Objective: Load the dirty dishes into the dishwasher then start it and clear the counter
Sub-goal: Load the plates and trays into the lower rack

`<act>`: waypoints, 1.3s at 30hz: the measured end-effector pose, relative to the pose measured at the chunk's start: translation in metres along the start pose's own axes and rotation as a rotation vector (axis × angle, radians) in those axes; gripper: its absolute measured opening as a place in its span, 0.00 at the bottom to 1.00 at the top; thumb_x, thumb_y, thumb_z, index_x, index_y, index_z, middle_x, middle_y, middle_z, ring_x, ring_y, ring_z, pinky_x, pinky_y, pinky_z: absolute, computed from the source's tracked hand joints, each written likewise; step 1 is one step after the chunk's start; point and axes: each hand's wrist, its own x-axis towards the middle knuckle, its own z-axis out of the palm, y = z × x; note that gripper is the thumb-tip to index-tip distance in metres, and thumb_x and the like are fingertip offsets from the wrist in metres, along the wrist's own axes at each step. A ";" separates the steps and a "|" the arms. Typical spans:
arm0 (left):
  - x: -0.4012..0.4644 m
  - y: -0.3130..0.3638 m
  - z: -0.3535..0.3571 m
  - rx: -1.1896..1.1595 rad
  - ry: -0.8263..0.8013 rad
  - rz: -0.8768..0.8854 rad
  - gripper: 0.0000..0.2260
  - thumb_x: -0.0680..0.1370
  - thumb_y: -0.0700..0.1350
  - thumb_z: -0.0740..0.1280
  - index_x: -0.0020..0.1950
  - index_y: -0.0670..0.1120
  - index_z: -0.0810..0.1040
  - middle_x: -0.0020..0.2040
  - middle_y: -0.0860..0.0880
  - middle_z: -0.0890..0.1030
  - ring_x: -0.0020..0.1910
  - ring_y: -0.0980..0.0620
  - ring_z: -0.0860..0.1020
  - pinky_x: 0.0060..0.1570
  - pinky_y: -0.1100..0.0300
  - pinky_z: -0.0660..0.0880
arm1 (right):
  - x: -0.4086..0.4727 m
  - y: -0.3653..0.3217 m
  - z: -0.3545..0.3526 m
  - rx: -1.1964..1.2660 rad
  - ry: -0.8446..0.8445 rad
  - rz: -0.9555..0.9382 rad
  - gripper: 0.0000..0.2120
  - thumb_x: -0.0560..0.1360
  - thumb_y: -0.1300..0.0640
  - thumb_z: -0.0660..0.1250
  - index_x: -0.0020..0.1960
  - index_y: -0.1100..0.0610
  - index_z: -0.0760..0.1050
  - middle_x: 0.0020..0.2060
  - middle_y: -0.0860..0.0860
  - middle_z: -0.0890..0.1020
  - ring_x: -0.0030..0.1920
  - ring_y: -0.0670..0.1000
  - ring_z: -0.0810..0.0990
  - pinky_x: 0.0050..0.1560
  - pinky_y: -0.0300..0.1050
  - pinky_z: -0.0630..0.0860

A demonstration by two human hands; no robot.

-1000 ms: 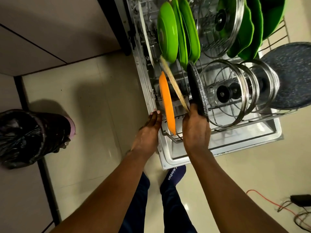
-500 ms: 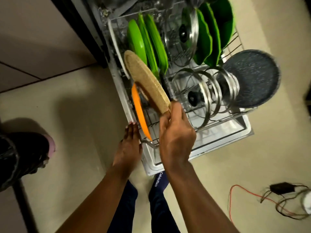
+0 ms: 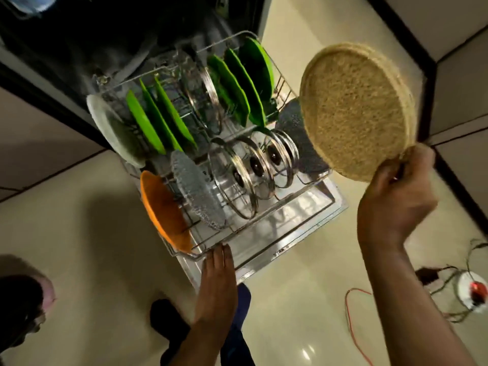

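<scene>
A person's right hand (image 3: 396,204) grips the lower edge of a round woven mat (image 3: 356,112), fingers curled round its rim, holding it up to the right of the pulled-out dishwasher rack (image 3: 311,182). The left hand (image 3: 217,276) rests with straight fingers on the rack's front rail, holding nothing. Green plates (image 3: 158,122), an orange plate (image 3: 163,215) and glass lids (image 3: 253,167) stand upright in the rack.

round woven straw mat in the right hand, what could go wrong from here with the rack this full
1. The right hand pinches the round woven straw mat only at its lower edge, so that grip may slip and the mat could drop onto the glass pot lids.
2. The left hand rests flat on the wire rack's front rail; a shove might rattle the upright orange plate and clear textured glass plate.
</scene>
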 end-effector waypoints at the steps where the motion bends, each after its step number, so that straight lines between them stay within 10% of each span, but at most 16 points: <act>1: 0.006 -0.001 0.003 0.042 -0.008 0.019 0.34 0.73 0.32 0.62 0.77 0.35 0.52 0.75 0.35 0.61 0.73 0.38 0.62 0.73 0.50 0.61 | 0.010 0.013 0.014 -0.035 -0.037 -0.003 0.08 0.78 0.60 0.57 0.50 0.64 0.72 0.34 0.58 0.74 0.35 0.57 0.71 0.37 0.44 0.60; 5: 0.023 -0.008 0.006 0.079 -0.113 0.050 0.34 0.79 0.33 0.57 0.78 0.40 0.40 0.79 0.41 0.47 0.78 0.43 0.49 0.76 0.56 0.48 | 0.030 0.051 0.064 -0.155 -0.218 0.005 0.09 0.79 0.59 0.56 0.55 0.60 0.72 0.39 0.62 0.79 0.39 0.65 0.76 0.37 0.46 0.59; 10: 0.026 -0.015 0.013 0.043 -0.050 0.105 0.40 0.72 0.33 0.67 0.77 0.37 0.45 0.75 0.42 0.43 0.77 0.45 0.53 0.73 0.54 0.58 | 0.047 0.069 0.106 -0.221 -0.296 0.121 0.10 0.80 0.59 0.53 0.57 0.59 0.69 0.44 0.64 0.80 0.41 0.64 0.74 0.38 0.49 0.60; 14: 0.025 -0.021 0.027 0.060 -0.135 0.069 0.46 0.50 0.31 0.78 0.69 0.35 0.71 0.67 0.35 0.74 0.64 0.38 0.76 0.55 0.50 0.78 | 0.054 0.075 0.117 -0.240 -0.320 0.141 0.09 0.79 0.59 0.52 0.56 0.57 0.68 0.46 0.62 0.80 0.40 0.60 0.71 0.38 0.49 0.61; 19: 0.024 -0.023 0.033 0.078 -0.163 0.052 0.44 0.47 0.30 0.78 0.65 0.34 0.75 0.62 0.35 0.78 0.59 0.37 0.79 0.51 0.49 0.80 | 0.034 0.059 0.101 -0.287 -0.239 -0.100 0.10 0.80 0.59 0.54 0.57 0.60 0.70 0.44 0.62 0.79 0.38 0.65 0.74 0.37 0.48 0.60; 24: 0.024 -0.020 0.023 0.031 -0.131 0.063 0.46 0.58 0.32 0.75 0.74 0.35 0.61 0.74 0.38 0.63 0.71 0.42 0.67 0.64 0.51 0.73 | 0.023 0.057 0.109 -0.372 -0.407 -0.132 0.09 0.78 0.64 0.55 0.58 0.60 0.68 0.46 0.63 0.79 0.40 0.65 0.74 0.37 0.50 0.60; 27: 0.024 -0.021 0.025 -0.006 -0.180 0.048 0.45 0.55 0.31 0.76 0.72 0.35 0.67 0.70 0.36 0.70 0.67 0.39 0.73 0.61 0.51 0.75 | 0.031 0.061 0.122 -0.438 -0.554 -0.130 0.13 0.76 0.67 0.56 0.60 0.60 0.66 0.48 0.65 0.78 0.45 0.67 0.75 0.39 0.51 0.64; 31: 0.018 -0.021 0.027 -0.010 -0.126 0.110 0.37 0.77 0.33 0.57 0.73 0.42 0.30 0.79 0.41 0.40 0.78 0.43 0.42 0.77 0.54 0.48 | 0.052 0.065 0.139 -0.542 -0.645 -0.029 0.15 0.75 0.71 0.52 0.61 0.63 0.64 0.52 0.66 0.78 0.52 0.67 0.75 0.47 0.54 0.67; 39: 0.018 -0.033 0.016 -0.026 -0.122 0.152 0.39 0.79 0.36 0.59 0.73 0.41 0.29 0.78 0.43 0.35 0.78 0.46 0.38 0.77 0.58 0.46 | 0.056 0.054 0.110 -0.547 -0.608 -0.005 0.10 0.79 0.61 0.58 0.58 0.64 0.69 0.53 0.65 0.74 0.51 0.67 0.76 0.44 0.52 0.67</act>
